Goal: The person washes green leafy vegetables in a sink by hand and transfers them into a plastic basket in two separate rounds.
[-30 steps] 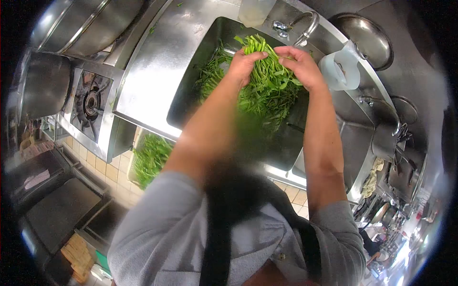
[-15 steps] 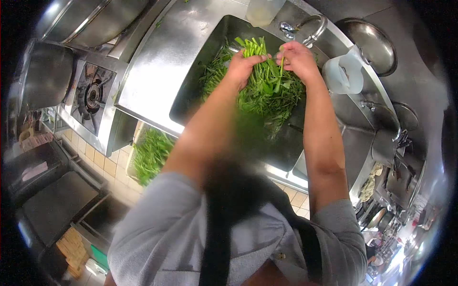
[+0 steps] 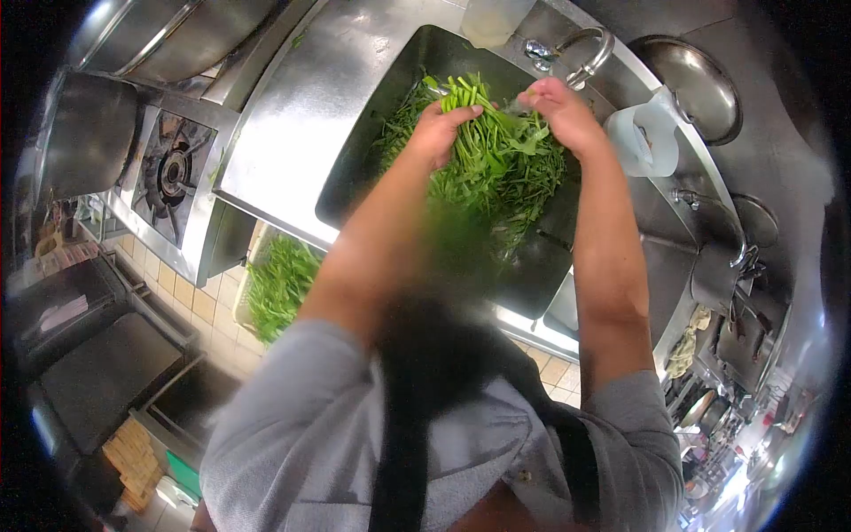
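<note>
My left hand (image 3: 434, 135) is closed around a thick bunch of leafy greens (image 3: 472, 133) over the sink, its thumb laid across the pale cut stems. The stems point up and away, and the leaves hang towards me. To the right of the bunch, my right hand (image 3: 567, 115) is closed in a pinch. A small bit of green stem (image 3: 532, 91) shows at its fingertips, slightly blurred. More loose greens (image 3: 399, 133) lie in the metal sink (image 3: 346, 191) under and around both hands.
A faucet (image 3: 594, 62) and a translucent pitcher (image 3: 645, 137) stand at the sink's right side. Another translucent container (image 3: 495, 22) is at the back. Below the counter on the left sits a basket of greens (image 3: 282, 288). A gas burner (image 3: 173, 173) is further left.
My right hand has moved away from the bunch, to the right. My left hand has shifted slightly left and down, still holding the greens.
</note>
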A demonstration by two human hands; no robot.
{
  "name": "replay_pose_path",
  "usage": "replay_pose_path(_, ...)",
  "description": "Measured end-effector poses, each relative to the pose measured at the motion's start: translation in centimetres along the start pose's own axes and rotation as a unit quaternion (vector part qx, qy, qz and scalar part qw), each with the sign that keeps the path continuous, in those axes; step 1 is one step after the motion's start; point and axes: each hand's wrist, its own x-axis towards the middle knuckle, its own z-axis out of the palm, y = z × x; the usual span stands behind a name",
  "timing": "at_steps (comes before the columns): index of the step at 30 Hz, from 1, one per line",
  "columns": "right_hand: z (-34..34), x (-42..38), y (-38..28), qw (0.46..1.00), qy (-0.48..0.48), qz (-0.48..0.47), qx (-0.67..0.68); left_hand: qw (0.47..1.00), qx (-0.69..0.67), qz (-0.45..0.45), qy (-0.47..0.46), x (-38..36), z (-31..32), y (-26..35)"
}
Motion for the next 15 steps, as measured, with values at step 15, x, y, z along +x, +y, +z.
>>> replay_pose_path(15, 2.1, -0.8, -0.3, 0.920, -0.127, 0.054, 0.367, 0.994, 0.001, -0.045, -0.097, 2.3, -1.7, -2.4)
